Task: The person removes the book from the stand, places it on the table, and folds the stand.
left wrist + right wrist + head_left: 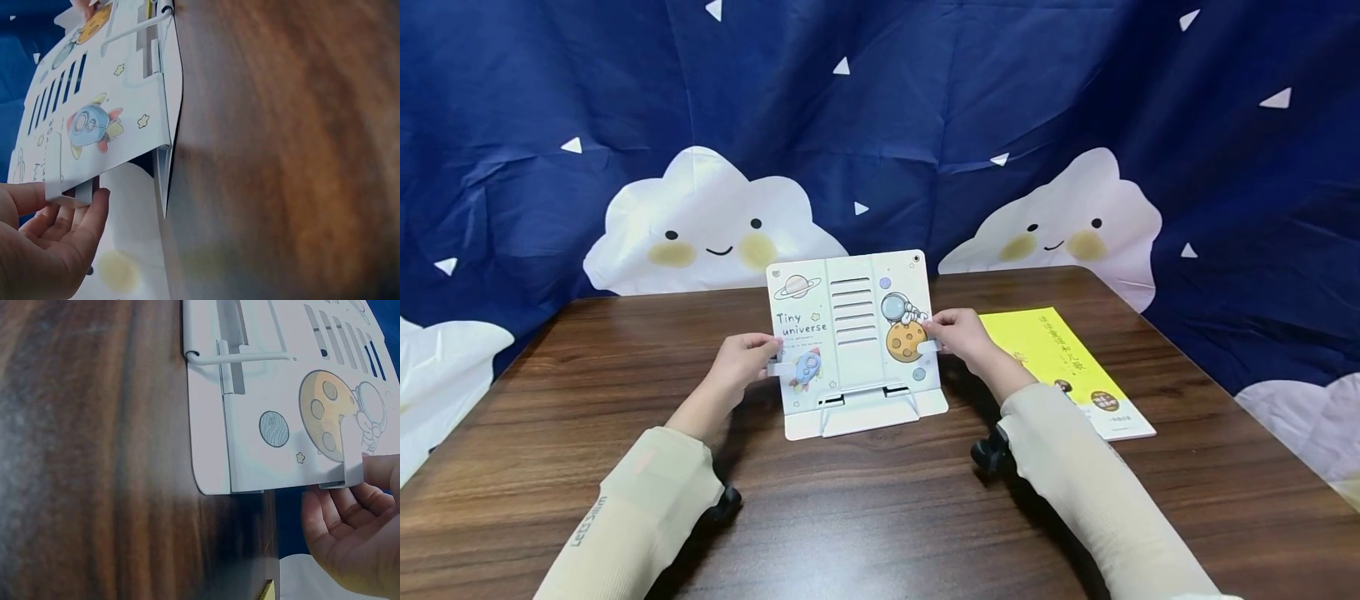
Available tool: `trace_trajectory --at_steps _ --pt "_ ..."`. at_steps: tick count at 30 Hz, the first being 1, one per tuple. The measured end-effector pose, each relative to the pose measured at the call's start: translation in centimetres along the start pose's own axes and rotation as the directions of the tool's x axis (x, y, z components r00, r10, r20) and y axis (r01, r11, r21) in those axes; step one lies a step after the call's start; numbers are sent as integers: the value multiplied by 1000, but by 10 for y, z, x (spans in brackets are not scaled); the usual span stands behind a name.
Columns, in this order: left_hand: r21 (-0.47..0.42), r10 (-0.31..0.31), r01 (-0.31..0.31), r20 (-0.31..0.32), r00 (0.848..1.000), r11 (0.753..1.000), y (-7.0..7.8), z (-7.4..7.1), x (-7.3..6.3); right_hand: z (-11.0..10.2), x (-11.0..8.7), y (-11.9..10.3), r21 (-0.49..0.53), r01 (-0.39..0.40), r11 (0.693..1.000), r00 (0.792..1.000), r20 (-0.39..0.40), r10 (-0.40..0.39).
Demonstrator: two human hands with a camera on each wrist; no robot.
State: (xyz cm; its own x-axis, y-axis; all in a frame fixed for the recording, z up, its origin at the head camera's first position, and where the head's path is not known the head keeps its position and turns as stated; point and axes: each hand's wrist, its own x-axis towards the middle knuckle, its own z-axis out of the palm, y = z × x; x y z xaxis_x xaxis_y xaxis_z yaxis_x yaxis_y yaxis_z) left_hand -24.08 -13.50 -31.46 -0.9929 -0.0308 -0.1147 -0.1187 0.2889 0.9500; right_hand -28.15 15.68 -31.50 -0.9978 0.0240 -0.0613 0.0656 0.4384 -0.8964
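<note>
A white book stand [853,367] printed with a rocket, a planet and an astronaut stands tilted back on the table. A wire page holder [871,410] crosses its bottom ledge. My left hand [741,362] pinches the stand's left edge beside a white side clip [54,165], with the thumb in front and the fingers curled behind. On the opposite edge my right hand [964,337] holds the stand the same way, next to the other side clip [353,450]. Parts of the fingers are hidden behind the panel.
A yellow book [1060,358] lies on the dark wooden table [865,517] to the right, partly covered by my right forearm. Behind the table hangs a blue curtain [895,108] with smiling clouds. Dark wrist mounts [991,452] sit under both sleeves.
</note>
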Motion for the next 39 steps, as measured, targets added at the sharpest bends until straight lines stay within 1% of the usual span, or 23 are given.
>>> trace_trajectory --at_steps 4,7,11,12,13,14,16,18,19,21,24,26,27,32,35,39 --pt "-7 -10 10 8 1000 1000 0 -1 -2 1 4 -2 -13 -22 1000 1000 6 22" --pt "-8 -14 14 11 1000 1000 0 -1 -4 1 7 -3 -8 -25 1000 1000 7 25" --pt "-32 -8 9 15 1000 999 1 -1 -7 2 10 -3 13 -20 1000 1000 3 20" --pt "-38 -7 8 17 1000 999 1 -1 -8 3 22 8 18 -7 1000 1000 -9 7" --pt "-43 -7 7 19 1000 999 1 -1 -9 4 27 12 23 -8 1000 1000 -15 8" --pt "-51 -6 7 21 1000 999 1 -1 -9 5 32 16 21 -11 1000 1000 -26 11" --pt "-54 -8 9 26 1000 999 1 -1 -10 5 34 17 25 -12 1000 999 -32 13" --pt "-53 -10 12 31 999 999 1 -1 -11 6 35 16 29 -16 999 999 -40 17" --pt "-52 -9 11 33 999 999 1 -1 -12 5 25 6 28 -30 999 999 -32 31" --pt "-53 -7 9 37 999 999 1 -2 -12 3 21 1 32 -15 999 1000 -23 15" --pt "-57 -6 9 40 999 998 1 -2 -14 4 22 -1 39 -9 999 999 -35 10" --pt "-65 -7 9 45 999 998 1 -2 -15 6 28 3 32 -5 999 999 -48 6" --pt "-69 -6 9 47 999 998 1 -2 -15 7 29 2 27 -19 999 998 -61 20" --pt "-97 0 6 66 998 995 1 -2 -18 12 56 22 1 -33 999 994 -104 33" --pt "-113 3 5 74 997 994 0 -2 -19 13 56 20 -9 -4 1000 993 -118 3" --pt "-124 12 -2 84 996 992 1 -1 -22 15 42 4 -48 42 998 988 -148 -49"
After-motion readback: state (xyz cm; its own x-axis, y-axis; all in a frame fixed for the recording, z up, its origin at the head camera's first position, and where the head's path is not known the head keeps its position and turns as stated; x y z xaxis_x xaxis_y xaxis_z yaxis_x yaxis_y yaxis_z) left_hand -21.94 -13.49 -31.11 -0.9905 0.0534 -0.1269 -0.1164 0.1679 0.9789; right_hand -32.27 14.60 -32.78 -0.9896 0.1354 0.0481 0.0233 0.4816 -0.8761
